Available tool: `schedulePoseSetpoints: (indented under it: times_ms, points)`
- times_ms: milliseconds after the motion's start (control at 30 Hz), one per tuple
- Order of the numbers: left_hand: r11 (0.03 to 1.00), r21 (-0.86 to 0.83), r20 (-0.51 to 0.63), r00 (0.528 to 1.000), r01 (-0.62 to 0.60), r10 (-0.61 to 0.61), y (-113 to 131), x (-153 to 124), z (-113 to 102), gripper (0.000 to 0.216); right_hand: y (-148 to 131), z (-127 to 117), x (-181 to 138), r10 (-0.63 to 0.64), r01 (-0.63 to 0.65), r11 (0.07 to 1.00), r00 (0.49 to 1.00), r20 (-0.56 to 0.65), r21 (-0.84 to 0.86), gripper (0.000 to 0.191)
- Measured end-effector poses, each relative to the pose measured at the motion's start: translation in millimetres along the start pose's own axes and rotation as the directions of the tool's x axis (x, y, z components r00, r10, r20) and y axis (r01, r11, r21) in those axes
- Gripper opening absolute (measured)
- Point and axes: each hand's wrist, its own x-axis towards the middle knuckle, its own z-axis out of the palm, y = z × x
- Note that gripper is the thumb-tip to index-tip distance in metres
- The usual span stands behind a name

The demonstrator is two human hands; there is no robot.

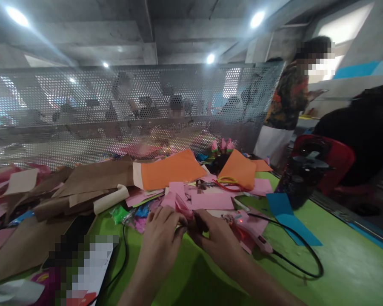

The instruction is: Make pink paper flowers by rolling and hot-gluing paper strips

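My left hand (161,238) and my right hand (215,236) meet over the green table (338,263), fingers curled and pinched together. Between them they hold a small folded pink paper piece (182,207) with a dark bit at its base. A pink hot glue gun (250,231) lies just right of my right hand, its small red light lit, and its black cable (301,255) loops across the table to the right.
Pink paper sheets (210,199), orange sheets (170,170), brown paper (92,178) and blue pieces (287,216) litter the table. Scissors with red and yellow handles (226,182) lie behind. A perforated metal screen (130,106) backs the table. Two people are at the right, one by a red chair (335,161).
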Motion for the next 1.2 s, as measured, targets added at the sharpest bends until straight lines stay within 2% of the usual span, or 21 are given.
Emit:
schedulePoseSetpoints:
  times_ms: [300, 500, 733, 800, 867, 967, 1033, 1100, 1200]
  points:
    - [0.99, -0.13, -0.088, 0.993, 0.063, -0.075, 7.0, 0.7, 2.2, 0.016, -0.3, -1.7, 0.7, 0.007, -0.006, 0.997, 1.0, -0.015, 0.074, 0.01]
    - [0.962, -0.252, -0.174, 0.973, 0.104, -0.151, 2.5, -1.3, 6.9, 0.018, -0.2, -2.4, -1.1, 0.021, -0.02, 0.993, 1.0, -0.01, 0.118, 0.009]
    - [0.893, -0.398, -0.141, 0.947, 0.211, -0.287, -0.3, 0.9, 8.7, 0.014, -1.9, -6.1, 0.2, 0.022, -0.012, 0.974, 0.999, -0.043, 0.226, 0.007]
    - [0.831, -0.489, -0.091, 0.931, 0.267, -0.353, -1.4, 1.5, 10.8, 0.02, -1.1, -5.7, 0.9, 0.022, -0.011, 0.957, 0.999, -0.036, 0.29, 0.003]
    - [0.735, -0.606, -0.008, 0.922, 0.303, -0.387, -2.8, 1.5, 15.5, 0.035, -0.2, -4.7, 1.7, 0.021, -0.01, 0.928, 1.0, -0.024, 0.373, 0.007]
    - [0.553, -0.764, 0.167, 0.929, 0.334, -0.329, -2.2, 0.3, 24.7, 0.056, 0.8, -3.6, 3.0, 0.001, 0.003, 0.889, 1.0, -0.009, 0.457, 0.02]
    - [0.414, -0.832, 0.274, 0.922, 0.37, -0.274, 1.8, -0.7, 29.0, 0.055, 0.3, -3.7, 3.7, -0.029, 0.034, 0.901, 0.999, -0.018, 0.432, 0.026]
    - [0.285, -0.874, 0.33, 0.911, 0.394, -0.247, 7.3, -1.7, 30.5, 0.051, -1.2, -4.5, 4.1, -0.068, 0.077, 0.926, 0.997, -0.037, 0.37, 0.029]
    - [0.191, -0.897, 0.341, 0.898, 0.399, -0.276, 12.5, -2.5, 29.9, 0.05, -4.3, -5.3, 4.0, -0.116, 0.123, 0.941, 0.992, -0.04, 0.316, 0.037]
